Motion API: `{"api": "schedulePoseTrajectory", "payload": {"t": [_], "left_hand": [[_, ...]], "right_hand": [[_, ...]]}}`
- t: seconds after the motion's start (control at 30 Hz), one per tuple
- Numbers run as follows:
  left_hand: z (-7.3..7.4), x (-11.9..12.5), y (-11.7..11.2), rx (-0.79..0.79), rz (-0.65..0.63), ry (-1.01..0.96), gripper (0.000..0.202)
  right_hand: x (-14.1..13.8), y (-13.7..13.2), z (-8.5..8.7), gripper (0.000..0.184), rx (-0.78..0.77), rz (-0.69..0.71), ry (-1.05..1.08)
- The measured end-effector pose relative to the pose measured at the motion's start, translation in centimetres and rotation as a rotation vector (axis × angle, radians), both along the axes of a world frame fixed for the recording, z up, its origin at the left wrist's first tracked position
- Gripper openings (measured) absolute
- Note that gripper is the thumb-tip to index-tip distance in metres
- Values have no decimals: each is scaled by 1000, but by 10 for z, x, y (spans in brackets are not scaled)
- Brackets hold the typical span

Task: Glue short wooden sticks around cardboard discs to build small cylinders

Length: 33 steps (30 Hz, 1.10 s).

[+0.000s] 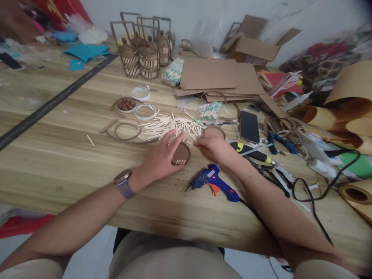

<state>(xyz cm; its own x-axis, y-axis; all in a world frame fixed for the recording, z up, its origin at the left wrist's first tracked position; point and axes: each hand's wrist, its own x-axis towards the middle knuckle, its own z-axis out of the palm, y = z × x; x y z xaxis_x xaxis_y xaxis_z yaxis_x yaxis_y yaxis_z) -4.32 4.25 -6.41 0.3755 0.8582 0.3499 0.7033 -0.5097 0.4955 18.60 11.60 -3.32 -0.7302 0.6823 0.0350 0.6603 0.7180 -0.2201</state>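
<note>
My left hand (162, 159) is curled around a round brown cardboard base (182, 152), thumb at its near edge and fingers over its far side. Short pale sticks stand along part of the base's rim. To the right, my right hand (213, 148) has its fingertips pinched together at the near edge of a loose pile of wooden sticks (171, 126); whatever is between them is too small to make out. Just beyond this hand lies a second round cardboard disc (214, 133) with a ridged edge. A blue glue gun (213, 180) lies on its side in front of both hands, its red light on.
Finished lidded stick baskets with tall handles (148, 58) stand at the back. Cardboard sheets (209, 73), tape rolls (140, 93), a bowl of brown balls (126, 104), a phone (249, 126), a yellow-black cutter (252, 152) and a black cable (312, 199) lie around.
</note>
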Motion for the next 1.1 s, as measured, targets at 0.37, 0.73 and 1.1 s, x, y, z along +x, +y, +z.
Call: {"api": "schedulePoseTrajectory", "payload": {"t": [0.37, 0.73, 1.1], "left_hand": [[-1, 1, 1, 0, 9, 13, 107], [-3, 0, 1, 32, -9, 8, 109], [-5, -1, 2, 33, -18, -13, 111]], "right_hand": [[-2, -1, -7, 28, 118, -140, -59], [-8, -11, 12, 25, 70, -305, -230], [-1, -7, 10, 9, -127, -288, -141]]}}
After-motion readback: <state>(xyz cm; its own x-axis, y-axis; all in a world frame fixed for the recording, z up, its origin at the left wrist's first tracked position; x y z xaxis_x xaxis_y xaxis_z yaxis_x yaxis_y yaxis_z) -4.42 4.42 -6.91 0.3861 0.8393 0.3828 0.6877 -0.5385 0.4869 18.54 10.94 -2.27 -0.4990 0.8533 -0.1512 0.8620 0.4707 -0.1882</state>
